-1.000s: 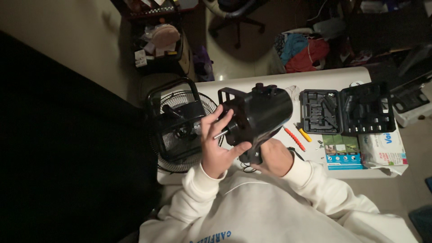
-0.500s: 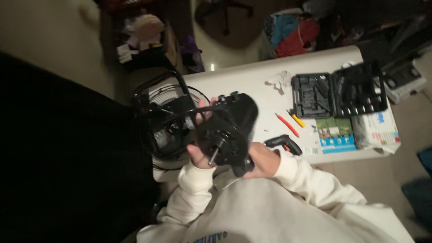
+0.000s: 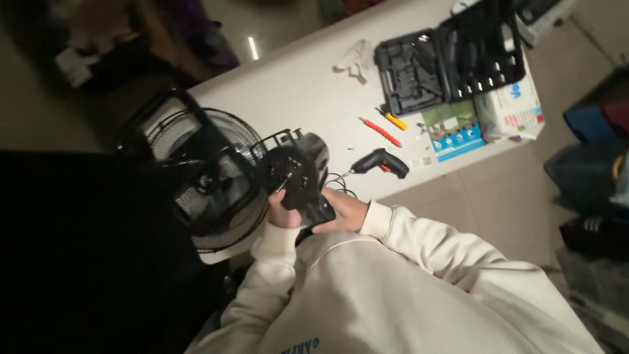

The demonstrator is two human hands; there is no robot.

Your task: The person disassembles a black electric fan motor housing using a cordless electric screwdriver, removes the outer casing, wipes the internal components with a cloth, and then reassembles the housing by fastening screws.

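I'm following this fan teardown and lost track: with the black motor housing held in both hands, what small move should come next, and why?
Probably set the black fan motor housing down on the white table. Both the left hand and the right hand grip it, so neither can reach the black cordless screwdriver lying beside it.

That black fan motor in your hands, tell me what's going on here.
A person in a cream sweatshirt holds the black fan motor in both hands, left hand under it, right hand at its base. The wire fan cage lies beside it on the white table. A cordless screwdriver, red and yellow screwdrivers and an open tool case lie further along the table.
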